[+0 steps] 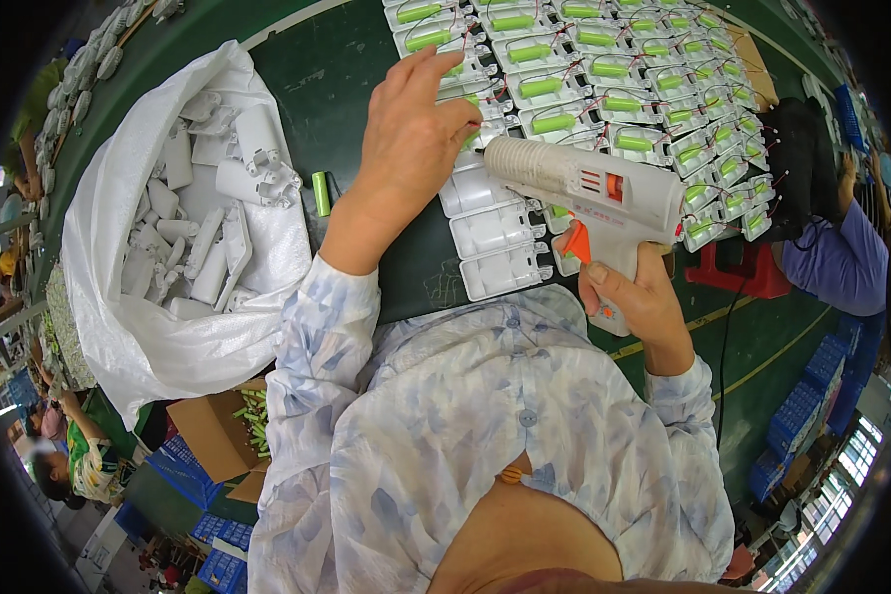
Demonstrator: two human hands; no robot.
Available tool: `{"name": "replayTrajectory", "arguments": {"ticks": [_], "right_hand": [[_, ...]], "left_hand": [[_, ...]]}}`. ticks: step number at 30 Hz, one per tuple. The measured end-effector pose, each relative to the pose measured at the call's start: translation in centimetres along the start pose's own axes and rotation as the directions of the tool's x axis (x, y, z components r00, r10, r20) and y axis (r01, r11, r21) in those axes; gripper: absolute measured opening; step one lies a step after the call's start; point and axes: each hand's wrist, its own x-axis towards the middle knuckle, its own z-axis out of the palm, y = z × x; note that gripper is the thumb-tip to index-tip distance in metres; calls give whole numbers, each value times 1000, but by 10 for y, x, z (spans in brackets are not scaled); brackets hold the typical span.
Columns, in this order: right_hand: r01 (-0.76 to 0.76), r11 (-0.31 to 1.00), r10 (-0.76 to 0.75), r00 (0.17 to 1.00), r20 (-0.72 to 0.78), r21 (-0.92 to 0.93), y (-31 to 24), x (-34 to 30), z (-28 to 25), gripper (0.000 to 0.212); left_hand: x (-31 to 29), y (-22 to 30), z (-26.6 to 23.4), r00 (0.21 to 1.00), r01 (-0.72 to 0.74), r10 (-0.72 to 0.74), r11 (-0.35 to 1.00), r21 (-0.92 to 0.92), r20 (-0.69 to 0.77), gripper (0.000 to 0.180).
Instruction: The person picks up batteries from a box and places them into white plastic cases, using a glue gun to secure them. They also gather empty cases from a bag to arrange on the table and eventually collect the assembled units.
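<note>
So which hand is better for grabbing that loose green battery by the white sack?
Probably the left hand: the loose green battery lies beside its wrist, while the right hand is farther off and busy holding the glue gun.

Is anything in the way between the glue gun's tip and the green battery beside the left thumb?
Nothing visible stands between the glue gun and that green battery. The left hand partly covers the battery but, in this view, does not cross the gap to the gun's tip.

Hands point(406, 134) point(648, 300): two; glue gun point(574, 178): one; sack point(153, 351): one; batteries point(540, 87): dozens
</note>
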Motion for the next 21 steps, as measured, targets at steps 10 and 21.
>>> {"name": "replayTrajectory", "arguments": {"ticks": [10,21], "right_hand": [[-34,999,33,999,25,13,7,-9,-8,37],[44,996,-43,999,-7,73,12,2,-6,29]], "left_hand": [[2,-2,21,995,-9,9,1000,0,99,16],[-38,6,-43,985,151,-143,985,83,-94,20]]}}
